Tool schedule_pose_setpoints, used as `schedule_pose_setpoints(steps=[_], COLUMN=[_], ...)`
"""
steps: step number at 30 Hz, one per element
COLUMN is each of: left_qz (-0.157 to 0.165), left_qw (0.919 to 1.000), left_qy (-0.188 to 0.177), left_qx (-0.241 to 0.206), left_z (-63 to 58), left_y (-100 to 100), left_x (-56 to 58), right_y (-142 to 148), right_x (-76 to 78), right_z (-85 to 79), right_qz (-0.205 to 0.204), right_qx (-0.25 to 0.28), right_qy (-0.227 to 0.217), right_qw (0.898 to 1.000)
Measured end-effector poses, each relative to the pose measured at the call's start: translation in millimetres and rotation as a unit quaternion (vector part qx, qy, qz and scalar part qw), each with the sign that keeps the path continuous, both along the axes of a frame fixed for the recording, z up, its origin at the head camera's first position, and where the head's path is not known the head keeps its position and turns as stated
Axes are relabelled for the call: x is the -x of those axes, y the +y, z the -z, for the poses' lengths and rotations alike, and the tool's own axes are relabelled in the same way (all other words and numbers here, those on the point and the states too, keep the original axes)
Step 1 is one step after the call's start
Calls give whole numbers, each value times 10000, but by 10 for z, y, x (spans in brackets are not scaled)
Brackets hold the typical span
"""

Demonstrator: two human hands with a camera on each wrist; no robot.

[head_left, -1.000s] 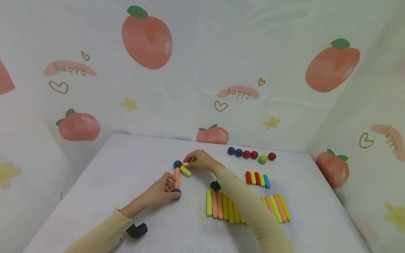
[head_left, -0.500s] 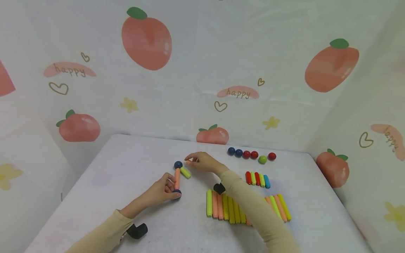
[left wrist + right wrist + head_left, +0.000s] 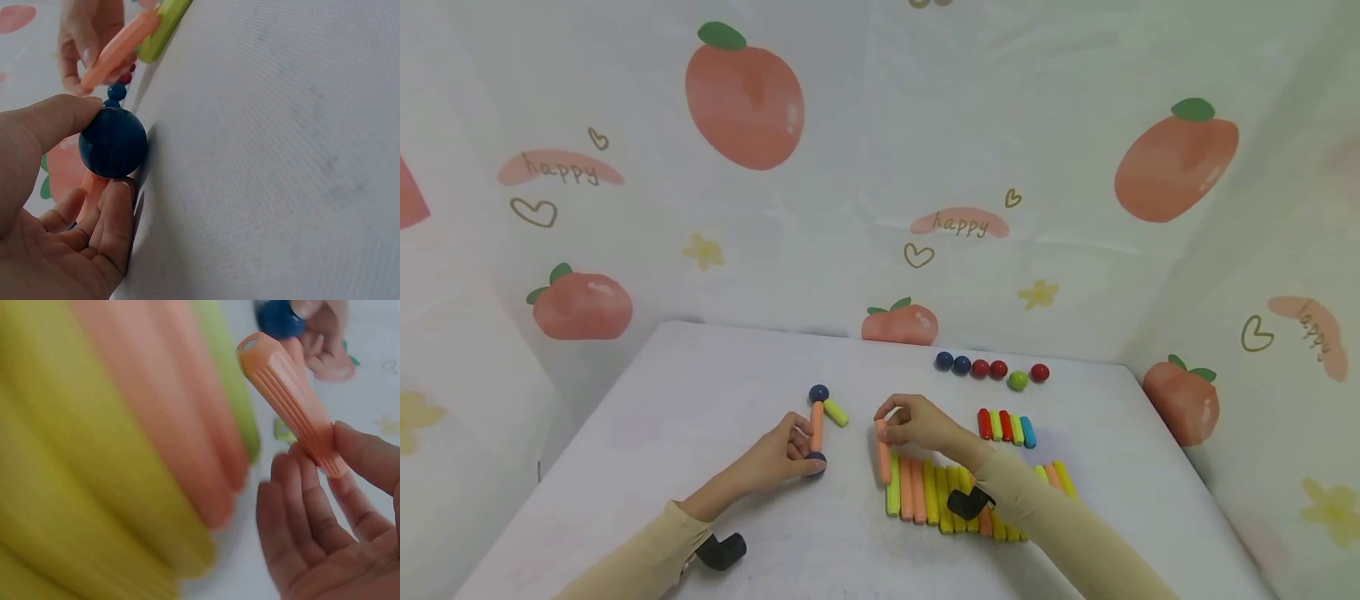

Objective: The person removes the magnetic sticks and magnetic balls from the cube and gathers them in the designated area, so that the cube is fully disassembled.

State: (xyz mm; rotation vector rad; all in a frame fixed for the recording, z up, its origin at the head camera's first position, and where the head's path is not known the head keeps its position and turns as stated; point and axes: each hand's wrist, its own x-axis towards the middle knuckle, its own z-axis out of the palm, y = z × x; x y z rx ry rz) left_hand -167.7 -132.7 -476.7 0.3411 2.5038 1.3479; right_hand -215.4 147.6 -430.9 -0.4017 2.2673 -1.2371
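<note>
My left hand (image 3: 775,457) pinches a dark blue ball (image 3: 114,145) between thumb and fingers. From that ball a long orange stick (image 3: 817,427) runs to a second dark blue ball (image 3: 818,392), with the left fingers beside it. A short yellow-green stick (image 3: 836,412) slants off the far ball. To the right, my right hand (image 3: 921,427) pinches another long orange stick (image 3: 290,403) near one end. Its other end points toward the camera, showing a small metallic disc in the tip. In the head view this stick hangs by the left end of the stick row.
A row of long yellow, orange and green sticks (image 3: 931,493) lies on the white table (image 3: 700,400), partly behind the right forearm. Short coloured sticks (image 3: 1006,426) lie beyond it. Blue, red and green balls (image 3: 980,368) line the back.
My right hand has drawn away from the far blue ball, then moved right and nearer, carrying the orange stick. The left hand keeps its hold on the near ball.
</note>
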Motion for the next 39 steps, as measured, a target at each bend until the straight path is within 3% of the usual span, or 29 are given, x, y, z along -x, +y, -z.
schedule_pose_setpoints(steps=[6,24,39], left_qz=[-13,152,161], left_qw=[10000,9997,9996], left_qy=[-10,153,152], left_qx=[41,-137,-192], left_z=[0,-4,-3], left_y=[0,-10,-12], left_x=[-12,-19,-23], right_y=[36,-3,-19], right_x=[-138,-244,-280], right_z=[83,216,181], right_qz=[140,166,119], right_qx=[-220,-243,-327], right_qy=[-16,333,182], right_qw=[9997,9990,9992])
